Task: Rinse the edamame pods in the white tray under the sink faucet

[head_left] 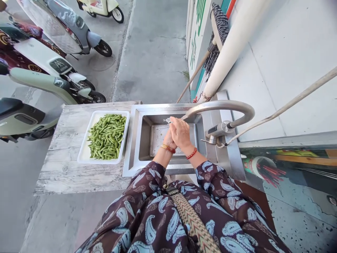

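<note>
Nearest my remote viewpoint, patterned sleeves (147, 177) end short of the wrists, presumably to stay dry. The right hand (181, 133) curves over the left hand (170, 138); I cannot tell whether either grips anything. Both meet above the sink (133, 140) at the spout of the tap (223, 103), likely so water (167, 120) drains below. Beside it, a white tray (128, 131) confines green pods (107, 137). Beyond stand scooters (94, 38).

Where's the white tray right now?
In the head view, the white tray of green vegetables is on the wood-grain tabletop, just left of the metal sink.
</note>
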Demonstrator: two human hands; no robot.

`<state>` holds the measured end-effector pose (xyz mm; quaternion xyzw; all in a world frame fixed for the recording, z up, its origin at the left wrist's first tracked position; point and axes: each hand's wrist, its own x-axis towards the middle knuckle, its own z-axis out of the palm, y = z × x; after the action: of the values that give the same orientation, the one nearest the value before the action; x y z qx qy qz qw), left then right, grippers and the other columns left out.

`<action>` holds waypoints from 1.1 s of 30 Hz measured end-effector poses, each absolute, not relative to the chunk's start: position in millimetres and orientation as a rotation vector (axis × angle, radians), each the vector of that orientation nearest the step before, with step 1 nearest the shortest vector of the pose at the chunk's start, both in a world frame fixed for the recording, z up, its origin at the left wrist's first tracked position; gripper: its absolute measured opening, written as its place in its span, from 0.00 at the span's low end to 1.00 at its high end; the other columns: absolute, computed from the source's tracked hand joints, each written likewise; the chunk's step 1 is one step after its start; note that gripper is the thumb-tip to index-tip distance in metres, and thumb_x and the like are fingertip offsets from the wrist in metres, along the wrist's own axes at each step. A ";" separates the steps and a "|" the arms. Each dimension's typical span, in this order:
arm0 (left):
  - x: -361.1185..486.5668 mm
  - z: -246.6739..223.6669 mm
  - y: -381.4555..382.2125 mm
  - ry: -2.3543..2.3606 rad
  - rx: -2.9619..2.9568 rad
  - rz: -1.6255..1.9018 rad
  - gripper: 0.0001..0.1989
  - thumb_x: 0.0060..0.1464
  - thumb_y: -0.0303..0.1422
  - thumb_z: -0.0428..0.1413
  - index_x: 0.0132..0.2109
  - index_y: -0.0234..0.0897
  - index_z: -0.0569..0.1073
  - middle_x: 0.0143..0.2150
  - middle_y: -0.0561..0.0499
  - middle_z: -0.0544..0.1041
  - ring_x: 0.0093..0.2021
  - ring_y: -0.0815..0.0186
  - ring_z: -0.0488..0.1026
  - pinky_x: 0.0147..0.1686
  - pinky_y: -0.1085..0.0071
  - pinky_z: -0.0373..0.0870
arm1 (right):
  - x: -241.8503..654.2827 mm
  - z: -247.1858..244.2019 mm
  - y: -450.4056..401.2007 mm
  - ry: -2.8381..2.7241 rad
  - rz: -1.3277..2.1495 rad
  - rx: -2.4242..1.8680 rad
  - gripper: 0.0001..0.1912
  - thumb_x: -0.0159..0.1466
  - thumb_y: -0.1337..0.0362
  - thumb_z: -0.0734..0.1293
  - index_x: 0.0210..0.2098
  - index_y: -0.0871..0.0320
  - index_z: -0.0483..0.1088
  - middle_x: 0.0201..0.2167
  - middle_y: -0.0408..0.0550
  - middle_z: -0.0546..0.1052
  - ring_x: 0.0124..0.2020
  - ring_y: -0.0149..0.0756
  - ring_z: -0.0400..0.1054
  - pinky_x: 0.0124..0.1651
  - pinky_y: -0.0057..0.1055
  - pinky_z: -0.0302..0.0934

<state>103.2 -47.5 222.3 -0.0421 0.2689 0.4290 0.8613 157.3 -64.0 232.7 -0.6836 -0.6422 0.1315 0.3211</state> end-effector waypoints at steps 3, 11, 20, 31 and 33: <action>102.6 212.5 -43.5 0.613 -0.069 0.899 0.05 0.62 0.31 0.54 0.41 0.34 0.73 0.37 0.51 0.77 0.37 0.72 0.76 0.41 0.77 0.74 | 160.7 230.6 -62.8 -1.662 0.450 -1.654 0.21 0.73 0.55 0.54 0.55 0.57 0.71 0.55 0.55 0.75 0.58 0.44 0.65 0.64 0.46 0.54; 88.8 191.5 -46.2 0.554 0.111 0.741 0.15 0.47 0.33 0.66 0.40 0.39 0.70 0.29 0.53 0.73 0.25 0.72 0.70 0.13 0.84 0.48 | 218.9 159.8 -100.4 -1.250 0.679 -1.762 0.26 0.72 0.50 0.52 0.45 0.59 0.74 0.44 0.57 0.80 0.46 0.41 0.74 0.52 0.42 0.68; 78.9 202.5 -44.3 0.517 0.140 0.733 0.17 0.45 0.34 0.67 0.40 0.39 0.70 0.30 0.52 0.73 0.26 0.71 0.70 0.13 0.83 0.47 | 272.7 193.6 -104.1 -1.551 0.078 -1.848 0.19 0.71 0.62 0.55 0.52 0.60 0.73 0.55 0.61 0.74 0.61 0.45 0.65 0.66 0.52 0.56; 54.7 187.7 -47.5 0.525 0.193 0.749 0.21 0.43 0.35 0.68 0.42 0.40 0.68 0.30 0.53 0.72 0.27 0.71 0.70 0.14 0.83 0.48 | 239.5 134.0 -137.5 -1.642 0.430 -2.140 0.28 0.67 0.67 0.59 0.65 0.69 0.60 0.67 0.68 0.60 0.68 0.51 0.56 0.67 0.51 0.57; 51.6 187.5 -49.9 0.542 0.194 0.748 0.22 0.43 0.35 0.68 0.42 0.40 0.67 0.30 0.53 0.72 0.26 0.71 0.70 0.14 0.83 0.48 | 246.4 135.4 -143.1 -1.619 0.320 -2.094 0.30 0.69 0.64 0.57 0.68 0.69 0.54 0.71 0.68 0.52 0.72 0.50 0.48 0.69 0.53 0.54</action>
<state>51.6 -49.9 187.5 0.0935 0.2609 0.3600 0.8908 246.4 -143.1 135.4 -0.7634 -0.5901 0.1166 0.2355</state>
